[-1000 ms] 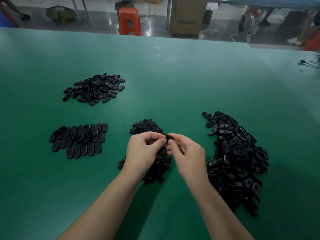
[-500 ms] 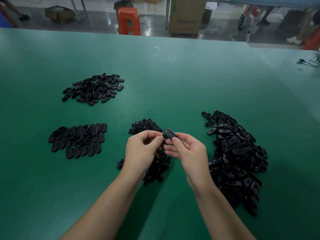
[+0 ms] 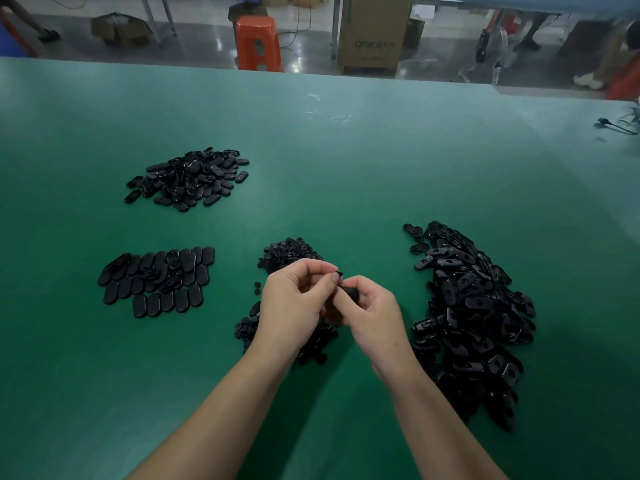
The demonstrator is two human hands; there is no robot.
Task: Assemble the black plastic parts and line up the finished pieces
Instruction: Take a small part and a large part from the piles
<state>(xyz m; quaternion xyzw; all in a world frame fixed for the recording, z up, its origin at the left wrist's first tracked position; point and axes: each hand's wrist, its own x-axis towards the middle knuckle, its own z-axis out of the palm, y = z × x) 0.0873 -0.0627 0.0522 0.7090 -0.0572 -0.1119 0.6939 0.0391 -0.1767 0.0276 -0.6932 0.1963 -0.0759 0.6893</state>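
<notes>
My left hand [image 3: 294, 303] and my right hand [image 3: 372, 315] meet over the middle of the green table [image 3: 346, 174]. Both pinch one black oval part [image 3: 348, 292] between fingertips; most of it is hidden by my fingers. Beneath my hands lies a pile of small round black pieces [image 3: 289, 252]. A big heap of black oval shells [image 3: 467, 313] lies to the right. On the left, flat oval pieces lie in rows [image 3: 156, 282], with a loose pile of ovals [image 3: 190, 178] farther back.
Beyond the table's far edge stand an orange stool [image 3: 258, 43] and a cardboard box [image 3: 375, 32] on the floor. A black cable [image 3: 616, 124] lies at the table's right edge.
The oval part, held up in plain view half a second ago, is now tucked down between both hands' fingertips. My hands have closed together again.
</notes>
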